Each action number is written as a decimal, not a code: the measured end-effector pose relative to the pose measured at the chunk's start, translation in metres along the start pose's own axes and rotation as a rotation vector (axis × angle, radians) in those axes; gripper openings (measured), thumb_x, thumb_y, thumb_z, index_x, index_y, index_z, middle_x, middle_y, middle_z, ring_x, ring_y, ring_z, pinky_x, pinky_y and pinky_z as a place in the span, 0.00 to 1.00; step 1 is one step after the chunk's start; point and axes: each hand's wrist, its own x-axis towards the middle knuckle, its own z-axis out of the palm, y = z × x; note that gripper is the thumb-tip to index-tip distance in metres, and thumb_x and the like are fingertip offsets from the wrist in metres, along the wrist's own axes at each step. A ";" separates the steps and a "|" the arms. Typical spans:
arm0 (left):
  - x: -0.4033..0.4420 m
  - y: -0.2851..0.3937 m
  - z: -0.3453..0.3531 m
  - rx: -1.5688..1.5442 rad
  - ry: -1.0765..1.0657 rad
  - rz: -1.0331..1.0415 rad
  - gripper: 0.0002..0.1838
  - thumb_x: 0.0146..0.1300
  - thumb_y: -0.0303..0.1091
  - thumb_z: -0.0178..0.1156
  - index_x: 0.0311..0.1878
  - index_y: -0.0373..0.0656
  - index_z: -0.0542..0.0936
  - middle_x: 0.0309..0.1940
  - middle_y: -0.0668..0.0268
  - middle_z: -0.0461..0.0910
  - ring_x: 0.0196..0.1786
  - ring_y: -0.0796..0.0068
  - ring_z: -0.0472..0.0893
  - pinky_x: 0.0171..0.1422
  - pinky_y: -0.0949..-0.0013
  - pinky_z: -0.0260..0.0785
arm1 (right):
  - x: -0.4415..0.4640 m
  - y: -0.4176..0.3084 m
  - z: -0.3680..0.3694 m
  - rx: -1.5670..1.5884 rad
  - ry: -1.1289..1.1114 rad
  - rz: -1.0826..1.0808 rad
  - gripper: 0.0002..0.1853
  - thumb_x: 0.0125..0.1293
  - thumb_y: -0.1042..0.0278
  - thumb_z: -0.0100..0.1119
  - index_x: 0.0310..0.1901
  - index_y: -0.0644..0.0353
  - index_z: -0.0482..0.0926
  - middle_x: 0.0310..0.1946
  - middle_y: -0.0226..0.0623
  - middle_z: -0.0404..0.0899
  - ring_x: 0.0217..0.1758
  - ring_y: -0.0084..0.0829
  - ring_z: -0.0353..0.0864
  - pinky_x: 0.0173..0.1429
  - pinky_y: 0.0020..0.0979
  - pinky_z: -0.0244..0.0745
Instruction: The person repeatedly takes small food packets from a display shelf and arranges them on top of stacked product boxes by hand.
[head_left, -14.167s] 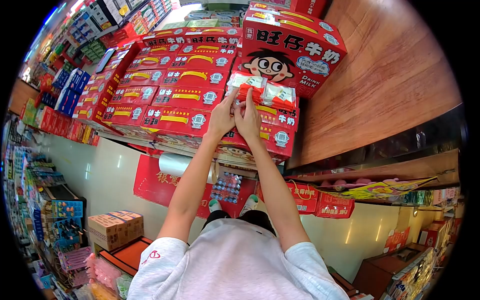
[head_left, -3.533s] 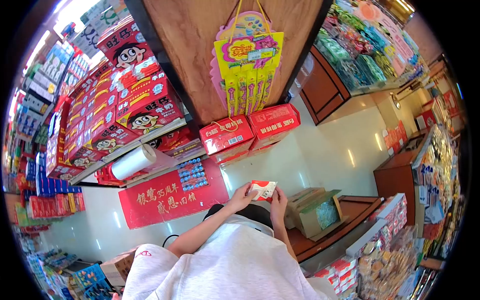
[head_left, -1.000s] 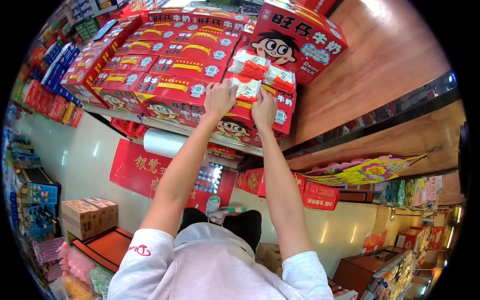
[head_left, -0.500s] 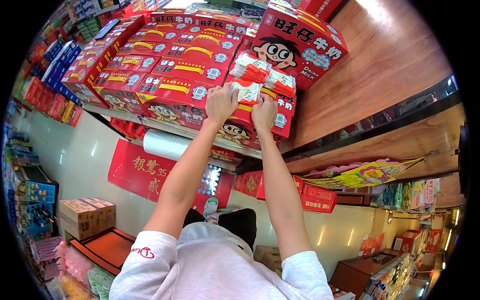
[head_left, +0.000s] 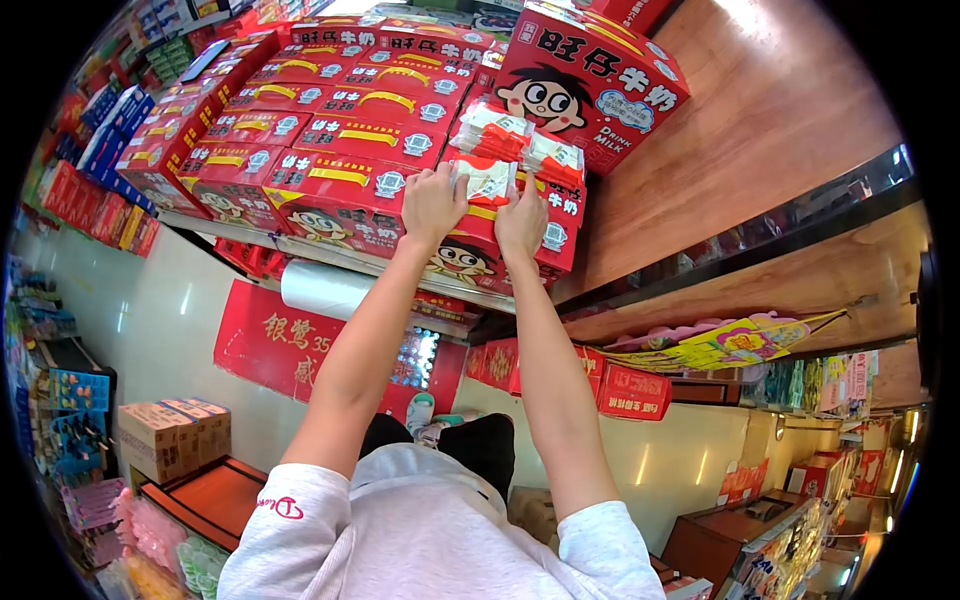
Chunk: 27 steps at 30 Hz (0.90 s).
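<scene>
Both of my hands are at a small white-and-red packet [head_left: 484, 182] on top of a red milk carton box [head_left: 470, 262]. My left hand [head_left: 434, 208] is closed at the packet's left edge, thumb against it. At the opposite edge, my right hand [head_left: 522, 218] pinches with its thumb upward. Just beyond lie more packets of the same look, one stack [head_left: 492, 130] behind and another [head_left: 553, 160] to the right. The fingers' undersides are hidden from view.
Rows of red milk boxes [head_left: 345, 142] stretch to the left, with a phone [head_left: 204, 60] lying on one. A larger upright milk box [head_left: 590, 85] stands behind on the right, beside a wooden counter [head_left: 790, 120]. Below the display is a white plastic roll [head_left: 325, 290].
The view has shifted slightly, so the boxes appear a little further left. Both hands stay at the packet, which has barely moved. More of the shoes shows below.
</scene>
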 end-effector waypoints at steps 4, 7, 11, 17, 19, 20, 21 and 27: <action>0.001 -0.002 0.001 -0.011 0.004 0.008 0.14 0.65 0.42 0.59 0.38 0.38 0.79 0.26 0.53 0.81 0.36 0.53 0.82 0.47 0.54 0.71 | 0.000 -0.003 -0.004 -0.048 -0.008 -0.061 0.10 0.66 0.70 0.54 0.45 0.61 0.82 0.44 0.42 0.83 0.52 0.44 0.76 0.60 0.42 0.68; 0.002 0.000 0.000 0.018 -0.002 0.004 0.15 0.65 0.42 0.59 0.37 0.38 0.79 0.26 0.52 0.81 0.35 0.53 0.82 0.47 0.54 0.71 | 0.001 -0.002 -0.003 -0.001 -0.020 -0.019 0.10 0.66 0.70 0.54 0.45 0.61 0.82 0.44 0.42 0.83 0.53 0.44 0.76 0.60 0.42 0.68; 0.001 -0.004 0.005 0.031 0.002 -0.011 0.15 0.65 0.42 0.59 0.37 0.38 0.79 0.26 0.51 0.81 0.35 0.52 0.82 0.47 0.54 0.71 | 0.001 -0.001 -0.001 0.031 -0.001 0.009 0.10 0.66 0.69 0.55 0.45 0.59 0.83 0.44 0.42 0.83 0.53 0.44 0.76 0.60 0.42 0.68; 0.002 -0.001 0.001 0.014 0.008 -0.002 0.15 0.65 0.43 0.59 0.36 0.38 0.78 0.26 0.52 0.81 0.34 0.52 0.82 0.47 0.54 0.71 | 0.001 0.001 0.001 -0.045 0.016 -0.056 0.10 0.68 0.67 0.55 0.45 0.59 0.83 0.43 0.42 0.83 0.52 0.44 0.76 0.58 0.43 0.69; 0.001 0.001 0.000 0.037 0.011 -0.010 0.15 0.65 0.43 0.59 0.36 0.38 0.78 0.26 0.52 0.81 0.35 0.52 0.82 0.47 0.54 0.71 | 0.001 0.000 -0.003 -0.016 -0.018 -0.040 0.11 0.68 0.66 0.55 0.46 0.59 0.83 0.42 0.42 0.83 0.52 0.44 0.76 0.58 0.43 0.69; 0.001 0.001 0.001 0.035 0.009 -0.011 0.15 0.65 0.43 0.59 0.36 0.38 0.78 0.26 0.52 0.81 0.35 0.52 0.82 0.47 0.54 0.71 | 0.000 0.002 -0.003 -0.017 -0.014 -0.049 0.11 0.68 0.66 0.55 0.47 0.59 0.83 0.42 0.42 0.83 0.51 0.44 0.76 0.58 0.43 0.69; 0.001 -0.001 0.002 0.033 0.007 -0.011 0.15 0.65 0.43 0.59 0.37 0.38 0.78 0.26 0.52 0.81 0.35 0.52 0.82 0.47 0.54 0.71 | 0.000 0.003 -0.002 -0.016 -0.009 -0.059 0.12 0.68 0.66 0.55 0.47 0.59 0.83 0.42 0.42 0.82 0.51 0.44 0.77 0.58 0.43 0.69; 0.001 -0.003 0.005 0.028 -0.006 -0.019 0.15 0.65 0.43 0.59 0.38 0.38 0.78 0.27 0.51 0.81 0.35 0.52 0.82 0.48 0.54 0.71 | -0.001 0.000 0.000 -0.051 0.047 -0.082 0.12 0.68 0.66 0.55 0.48 0.58 0.83 0.41 0.41 0.82 0.50 0.43 0.77 0.57 0.42 0.69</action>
